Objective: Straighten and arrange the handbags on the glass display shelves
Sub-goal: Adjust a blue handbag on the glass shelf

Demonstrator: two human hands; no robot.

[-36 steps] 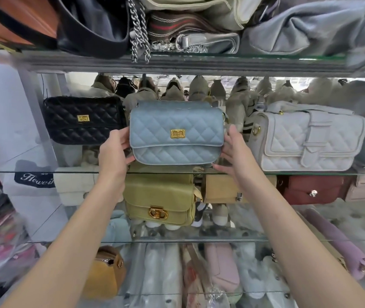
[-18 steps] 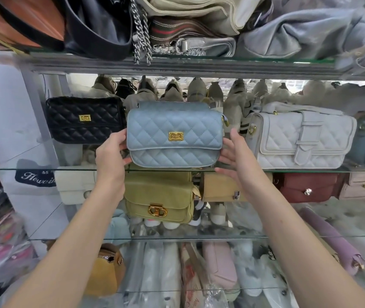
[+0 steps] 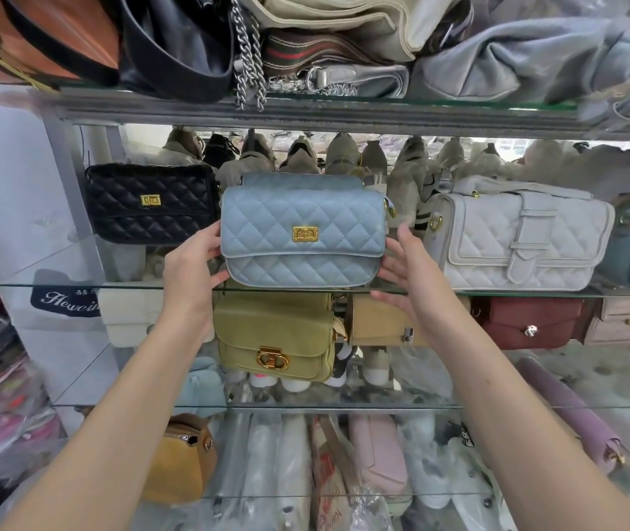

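While a black bag sits left of the blue bag, upright at the front edge of the glass shelf, the left hand grips its left end, fingertips hidden behind. The right hand presses straight fingers on its right end, and a white bag stands to its right.

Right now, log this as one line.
left hand grips blue bag | right hand touches its other end | upright between black bag and white bag

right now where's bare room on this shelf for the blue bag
Only the slot between black quilted bag and white quilted bag, where the blue bag is, plus bare glass shelf before the black one. Right end is crowded.
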